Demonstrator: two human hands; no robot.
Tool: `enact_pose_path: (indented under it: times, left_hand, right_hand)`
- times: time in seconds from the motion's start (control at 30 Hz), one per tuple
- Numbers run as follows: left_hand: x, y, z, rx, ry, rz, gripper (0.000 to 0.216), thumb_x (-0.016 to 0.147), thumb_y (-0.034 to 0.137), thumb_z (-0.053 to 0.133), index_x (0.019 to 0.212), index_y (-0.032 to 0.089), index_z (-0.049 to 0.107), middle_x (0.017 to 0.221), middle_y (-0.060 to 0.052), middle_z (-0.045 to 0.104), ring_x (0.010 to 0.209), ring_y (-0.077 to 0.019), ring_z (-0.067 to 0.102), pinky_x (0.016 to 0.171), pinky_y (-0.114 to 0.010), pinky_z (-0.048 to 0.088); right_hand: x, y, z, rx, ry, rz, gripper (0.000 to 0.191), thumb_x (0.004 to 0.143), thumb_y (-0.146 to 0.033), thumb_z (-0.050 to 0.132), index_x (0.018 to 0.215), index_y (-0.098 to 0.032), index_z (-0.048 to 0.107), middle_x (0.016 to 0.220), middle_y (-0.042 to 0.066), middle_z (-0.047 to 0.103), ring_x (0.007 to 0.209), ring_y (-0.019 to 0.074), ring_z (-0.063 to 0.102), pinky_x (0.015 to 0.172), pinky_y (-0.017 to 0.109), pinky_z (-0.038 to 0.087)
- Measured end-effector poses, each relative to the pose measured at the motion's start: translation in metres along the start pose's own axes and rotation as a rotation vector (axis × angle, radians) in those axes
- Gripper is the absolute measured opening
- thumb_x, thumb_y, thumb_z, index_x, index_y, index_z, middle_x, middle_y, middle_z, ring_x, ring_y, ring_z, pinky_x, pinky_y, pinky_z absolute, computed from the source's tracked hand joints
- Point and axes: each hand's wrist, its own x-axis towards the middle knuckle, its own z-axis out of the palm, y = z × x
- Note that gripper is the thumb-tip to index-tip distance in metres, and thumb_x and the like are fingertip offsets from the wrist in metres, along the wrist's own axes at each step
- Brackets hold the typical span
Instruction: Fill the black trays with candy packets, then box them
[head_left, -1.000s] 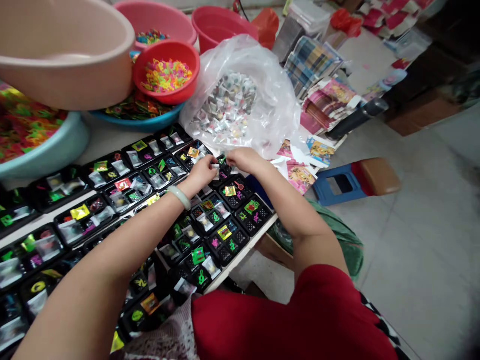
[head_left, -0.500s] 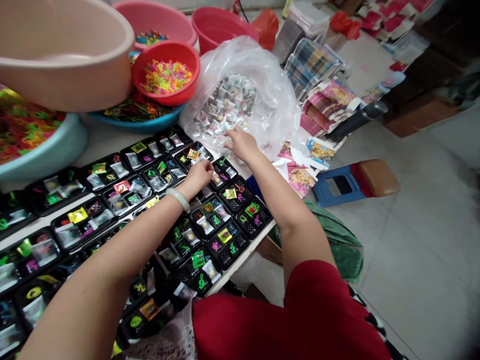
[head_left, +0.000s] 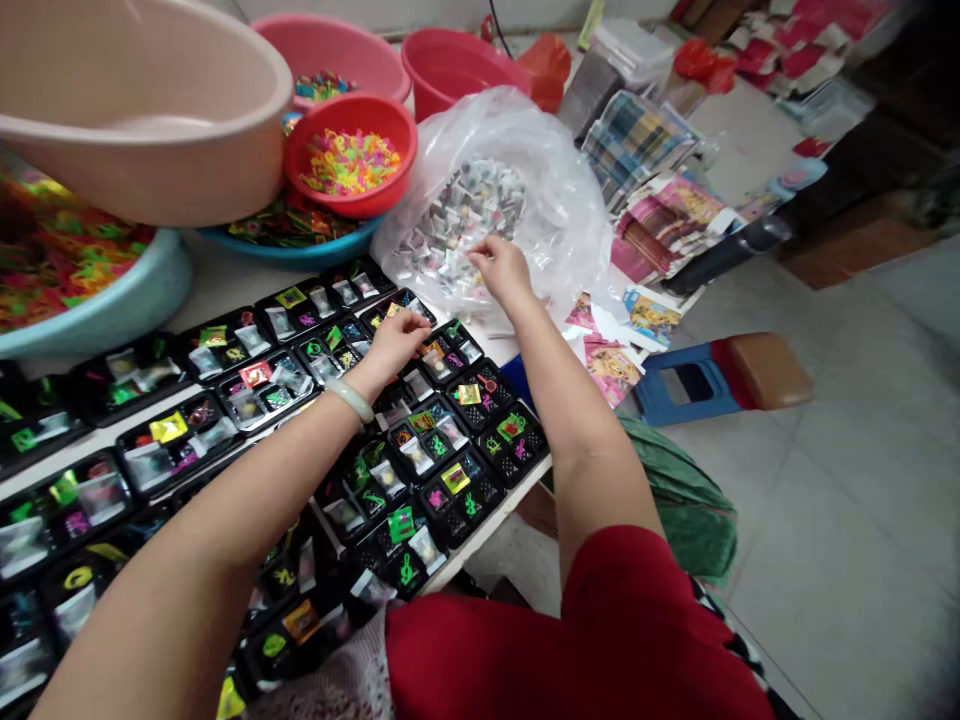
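Observation:
My right hand [head_left: 502, 270] is over the near edge of a clear plastic bag [head_left: 570, 220] full of small wrapped packets [head_left: 480, 205]. Its thumb and fingertips are pinched together; whatever is between them is too small to make out. My left hand [head_left: 397, 348], with a pale bangle [head_left: 349, 399] at the wrist, hovers above the black compartment trays. Those fingers are closed too, and their contents are hidden. Close beside them lies a black tray [head_left: 448, 352] with small packets and coloured plastic pieces. Another tray [head_left: 480, 393] holds a yellow packet and bright pieces.
Behind the trays stand a red bowl [head_left: 409, 150] of neon plastic pieces, a large beige basin [head_left: 187, 175] and a light-blue basin [head_left: 157, 290]. Printed cards [head_left: 611, 365] lie right of the bag. A blue stool [head_left: 675, 380] is on the floor beyond the table edge.
The whole view has shifted slightly. My right hand has moved a little farther over the bag, and my left hand slightly back and left over the trays. Both stay pinched.

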Motion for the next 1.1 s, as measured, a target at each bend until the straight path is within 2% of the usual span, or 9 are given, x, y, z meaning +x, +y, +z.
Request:
enact_pose_path:
  times: [0.07, 0.17, 0.3, 0.47, 0.53, 0.63, 0.8, 0.97, 1.1]
  left_hand:
    - [-0.004, 0.005, 0.003, -0.151, -0.04, 0.013, 0.018, 0.078, 0.014, 0.073, 0.094, 0.016, 0.065, 0.085, -0.001, 0.066, 0.072, -0.0133, 0.063, 0.072, -0.028, 0.054]
    - [-0.013, 0.01, 0.014, -0.311, -0.134, 0.064, 0.036, 0.081, 0.02, 0.079, 0.113, 0.019, 0.061, 0.1, -0.002, 0.068, 0.086, -0.014, 0.069, 0.076, -0.026, 0.057]
    - [-0.03, 0.007, 0.037, -0.34, -0.212, 0.05, 0.028, 0.085, 0.023, 0.08, 0.099, 0.018, 0.057, 0.083, 0.003, 0.064, 0.071, -0.0104, 0.067, 0.071, -0.024, 0.057]
    - [-0.051, -0.004, 0.055, -0.135, -0.374, 0.012, 0.016, 0.084, 0.014, 0.074, 0.085, 0.016, 0.059, 0.068, 0.003, 0.063, 0.059, -0.0102, 0.061, 0.062, -0.022, 0.051]
    - [-0.052, -0.006, 0.056, 0.022, -0.412, 0.019, 0.014, 0.083, 0.012, 0.074, 0.081, 0.016, 0.06, 0.065, 0.003, 0.061, 0.058, -0.011, 0.058, 0.062, -0.023, 0.049]
    - [-0.049, -0.007, 0.054, 0.373, -0.411, 0.116, 0.012, 0.079, 0.01, 0.073, 0.076, 0.016, 0.063, 0.064, 0.003, 0.059, 0.061, -0.0127, 0.054, 0.065, -0.025, 0.046]
    - [-0.052, -0.007, 0.059, 0.761, -0.418, 0.178, 0.009, 0.078, 0.011, 0.074, 0.079, 0.016, 0.068, 0.074, 0.0, 0.065, 0.068, -0.0166, 0.057, 0.068, -0.027, 0.042]
    - [-0.058, -0.009, 0.061, 0.841, -0.411, 0.214, 0.014, 0.081, 0.011, 0.071, 0.094, 0.016, 0.07, 0.089, -0.004, 0.07, 0.077, -0.0189, 0.062, 0.071, -0.027, 0.044]
    - [-0.051, -0.008, 0.041, 0.691, -0.316, 0.26, 0.006, 0.08, 0.013, 0.072, 0.083, 0.016, 0.069, 0.087, -0.004, 0.069, 0.083, -0.0191, 0.062, 0.079, -0.028, 0.046]
  right_hand:
    - [-0.012, 0.001, -0.007, 0.199, 0.011, -0.01, 0.018, 0.089, -0.031, 0.063, 0.097, -0.018, 0.072, 0.096, 0.006, 0.075, 0.093, 0.0238, 0.068, 0.089, 0.039, 0.054]
    - [-0.052, -0.004, -0.014, 0.426, -0.092, 0.014, 0.017, 0.083, -0.034, 0.068, 0.091, -0.019, 0.069, 0.085, 0.001, 0.071, 0.077, 0.0179, 0.063, 0.077, 0.033, 0.053]
    - [-0.12, -0.007, -0.017, 0.544, -0.13, 0.087, 0.019, 0.078, -0.035, 0.074, 0.086, -0.021, 0.064, 0.083, -0.002, 0.067, 0.073, 0.0139, 0.058, 0.07, 0.028, 0.05]
    - [-0.175, 0.015, -0.027, 0.622, -0.218, 0.272, 0.024, 0.079, -0.04, 0.074, 0.082, -0.024, 0.056, 0.066, -0.007, 0.055, 0.058, 0.0122, 0.05, 0.058, 0.025, 0.041]
    - [-0.188, 0.024, -0.033, 0.547, -0.19, 0.29, 0.02, 0.083, -0.039, 0.07, 0.083, -0.024, 0.056, 0.066, -0.006, 0.055, 0.059, 0.0139, 0.052, 0.059, 0.026, 0.041]
    - [-0.202, 0.026, -0.042, 0.167, -0.089, 0.175, 0.009, 0.089, -0.031, 0.065, 0.088, -0.022, 0.062, 0.085, 0.002, 0.068, 0.08, 0.0201, 0.062, 0.07, 0.03, 0.045]
    - [-0.211, 0.008, -0.04, -0.415, -0.232, 0.127, 0.018, 0.099, -0.024, 0.056, 0.106, -0.018, 0.072, 0.114, 0.014, 0.072, 0.095, 0.0284, 0.065, 0.073, 0.035, 0.044]
    - [-0.214, 0.002, -0.031, -0.478, -0.313, 0.174, 0.022, 0.099, -0.03, 0.063, 0.115, -0.019, 0.073, 0.117, 0.014, 0.072, 0.093, 0.0279, 0.068, 0.072, 0.034, 0.043]
    - [-0.211, 0.012, -0.041, -0.317, -0.279, 0.126, 0.02, 0.099, -0.036, 0.064, 0.103, -0.019, 0.074, 0.105, 0.011, 0.075, 0.095, 0.0265, 0.068, 0.078, 0.033, 0.046]
